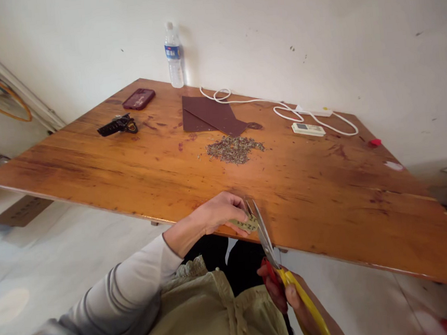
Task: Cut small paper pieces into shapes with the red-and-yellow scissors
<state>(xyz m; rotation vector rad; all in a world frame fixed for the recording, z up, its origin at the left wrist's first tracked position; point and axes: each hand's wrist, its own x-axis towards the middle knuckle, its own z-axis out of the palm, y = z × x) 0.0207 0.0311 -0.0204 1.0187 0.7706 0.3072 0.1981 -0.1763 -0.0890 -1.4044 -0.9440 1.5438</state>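
Near the front edge of the wooden table [161, 167], my left hand [223, 212] pinches a small olive-tan piece of card [244, 224] with dark printed characters on it. My right hand [284, 295] grips a pair of scissors [267, 239] by its handles, one red and one yellow. The blades point away from me and stand slightly apart at the card's right edge. Whether they are biting into the card, I cannot tell. Beyond my hands lies a loose heap of dry, grey-brown shreds [234, 149].
Dark maroon sheets [207, 114] lie behind the heap. A water bottle [174, 62] stands by the wall. Left are a phone [138, 99] and a black hair clip-like object [117, 125]. At right are a white cable [256, 100], a remote control [308, 129] and a red scrap [375, 143].
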